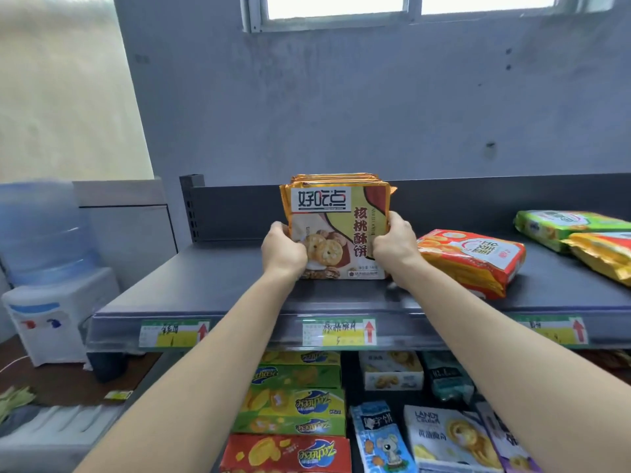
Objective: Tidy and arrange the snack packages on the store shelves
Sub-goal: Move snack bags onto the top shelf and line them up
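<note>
At centre frame, on the dark top shelf, a person's left hand and right hand clasped an upright stack of walnut-biscuit packs from either side. Each thumb lay on the front pack's face while the fingers curled round the stack's edges, out of sight behind it; how they were spaced there could not be told. The stack stood on its lower edge on the shelf board, printed front toward the camera, a little ahead of the shelf's back panel.

Right of the stack, a red-and-orange pack lay flat and askew, its near end just beside the right wrist. Farther right, at the frame's edge, a green pack lay flat with a yellow pack partly over its near edge. Green-and-yellow price labels with red arrows sat along the shelf's front rail; the middle label was directly below the stack, between the two forearms.

Below, at bottom centre, green and yellow Zecheese boxes were stacked over a red box, and to their right lay blue and white biscuit packets, some hidden by the right forearm. At left of frame stood a white water dispenser carrying a blue bottle. A grey wall rose behind the shelf, with a window along the top edge.
</note>
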{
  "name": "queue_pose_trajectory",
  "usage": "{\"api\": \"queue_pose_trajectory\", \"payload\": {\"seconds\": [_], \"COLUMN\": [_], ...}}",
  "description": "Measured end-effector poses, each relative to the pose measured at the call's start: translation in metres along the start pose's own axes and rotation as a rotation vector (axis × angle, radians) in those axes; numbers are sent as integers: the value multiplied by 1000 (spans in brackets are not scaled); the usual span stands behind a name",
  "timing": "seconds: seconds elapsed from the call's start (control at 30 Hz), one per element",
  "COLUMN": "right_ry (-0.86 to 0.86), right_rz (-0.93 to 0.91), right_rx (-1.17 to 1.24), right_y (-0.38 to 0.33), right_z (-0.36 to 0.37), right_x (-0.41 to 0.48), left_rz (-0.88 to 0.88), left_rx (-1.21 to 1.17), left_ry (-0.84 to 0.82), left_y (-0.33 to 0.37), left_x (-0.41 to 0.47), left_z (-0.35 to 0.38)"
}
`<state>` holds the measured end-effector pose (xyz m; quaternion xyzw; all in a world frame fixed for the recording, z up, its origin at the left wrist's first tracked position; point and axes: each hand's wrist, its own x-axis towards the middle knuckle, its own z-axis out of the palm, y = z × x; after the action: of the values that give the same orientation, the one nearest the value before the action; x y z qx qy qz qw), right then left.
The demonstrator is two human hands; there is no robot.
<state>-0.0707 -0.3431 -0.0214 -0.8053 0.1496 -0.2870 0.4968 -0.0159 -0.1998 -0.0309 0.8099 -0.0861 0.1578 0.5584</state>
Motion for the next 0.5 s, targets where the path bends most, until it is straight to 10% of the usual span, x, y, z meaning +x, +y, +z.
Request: {"api": "queue_pose_trajectory", "payload": {"seconds": [0.4, 0.5], "right_ry": [116, 187], "right_rz": [-187, -224], "right_rx": [-95, -184], "right_y": [1, 3], "right_z": [-25, -55], "right_x": [-10, -10], "left_rz": [160, 284], "left_rx": [146, 5], "left_ry": [205, 35], "left_y": [21, 46], "left_x": [-25, -49], "left_z": [6, 21]}}
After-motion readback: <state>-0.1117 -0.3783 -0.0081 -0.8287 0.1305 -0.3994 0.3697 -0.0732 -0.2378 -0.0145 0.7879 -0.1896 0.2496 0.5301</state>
